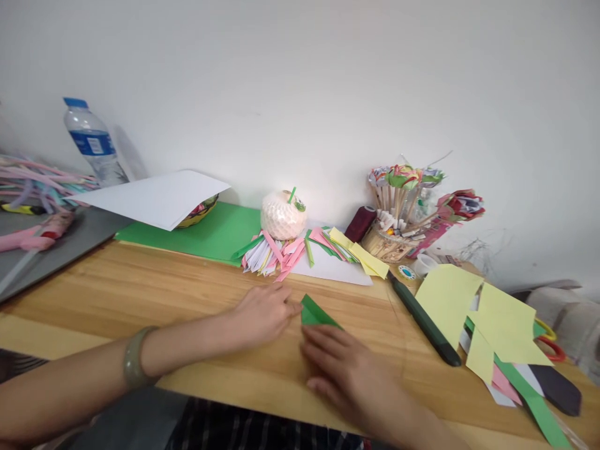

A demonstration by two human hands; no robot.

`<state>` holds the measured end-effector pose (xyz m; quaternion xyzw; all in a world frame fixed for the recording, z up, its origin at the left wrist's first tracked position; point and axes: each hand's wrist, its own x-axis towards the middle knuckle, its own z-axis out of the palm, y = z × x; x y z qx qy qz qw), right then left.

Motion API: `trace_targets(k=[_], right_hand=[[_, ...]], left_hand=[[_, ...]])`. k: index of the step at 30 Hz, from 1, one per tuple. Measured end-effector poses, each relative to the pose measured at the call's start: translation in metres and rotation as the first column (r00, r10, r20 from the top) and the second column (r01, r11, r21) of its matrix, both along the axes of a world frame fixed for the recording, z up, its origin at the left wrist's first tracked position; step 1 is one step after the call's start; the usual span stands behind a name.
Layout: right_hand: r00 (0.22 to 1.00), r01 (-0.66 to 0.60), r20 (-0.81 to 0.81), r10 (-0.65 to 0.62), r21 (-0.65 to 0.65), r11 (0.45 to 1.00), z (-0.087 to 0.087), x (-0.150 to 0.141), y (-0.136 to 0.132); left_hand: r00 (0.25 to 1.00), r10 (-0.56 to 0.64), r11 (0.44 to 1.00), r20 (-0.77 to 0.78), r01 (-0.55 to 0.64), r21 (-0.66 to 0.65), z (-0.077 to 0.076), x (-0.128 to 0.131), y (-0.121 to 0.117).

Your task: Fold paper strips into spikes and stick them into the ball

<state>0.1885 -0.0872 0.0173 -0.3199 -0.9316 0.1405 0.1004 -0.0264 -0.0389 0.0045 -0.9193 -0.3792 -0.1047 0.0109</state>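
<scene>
A small folded piece of green paper (320, 314) lies on the wooden table, with a pointed corner at its upper left. My left hand (262, 314) rests beside it on the left, a fingertip reaching the paper's left edge; its other fingers are slightly bent and apart. Over the lower part of the paper lies my right hand (349, 365), its fingers stretched flat and pressing down, so that part of the sheet is hidden. Just behind the hands sits a pile of folded paper strips (269, 255) in pink, white, green and yellow.
Behind stand a white round ornament in foam netting (282, 215), green sheets (234, 228), white paper (164, 194) and a water bottle (96, 144). At right are a dark green cutter knife (424, 319), yellow paper pieces (509, 319), a thread spool (360, 223) and paper flowers (405, 177). A pink glue gun (40, 237) lies left.
</scene>
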Motion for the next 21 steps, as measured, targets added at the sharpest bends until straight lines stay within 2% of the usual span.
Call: trace_targets(k=[3,4,5,7,10,13,21], right_hand=[[0.999,-0.02,-0.041,0.018,-0.052,0.998,0.004,-0.013,-0.006],[0.998,0.027,-0.057,-0.031,-0.079,0.997,0.005,-0.014,-0.002],[0.991,0.104,-0.07,-0.111,-0.095,0.99,0.006,-0.015,0.004],[0.933,0.344,-0.088,-0.348,-0.064,0.937,0.008,-0.013,0.02],[0.859,0.507,-0.07,-0.507,-0.023,0.862,0.009,-0.009,0.045],[0.837,0.547,-0.001,-0.548,-0.063,0.835,0.005,-0.008,0.061],[0.834,0.551,0.048,-0.55,-0.138,0.823,-0.006,-0.005,0.077]], left_hand=[[0.999,-0.016,1.0,0.033,0.016,0.004,-0.001,0.007,0.005],[0.999,-0.029,1.0,0.041,0.029,0.007,-0.003,0.009,0.006],[0.998,-0.044,0.999,0.05,0.043,0.012,-0.004,0.011,0.008],[0.995,-0.076,0.997,0.068,0.074,0.03,-0.008,0.014,0.011],[0.987,-0.13,0.99,0.092,0.125,0.063,-0.015,0.015,0.015],[0.98,-0.168,0.984,0.108,0.16,0.085,-0.018,0.014,0.02],[0.953,-0.276,0.96,0.128,0.265,0.092,-0.019,0.013,0.031]])
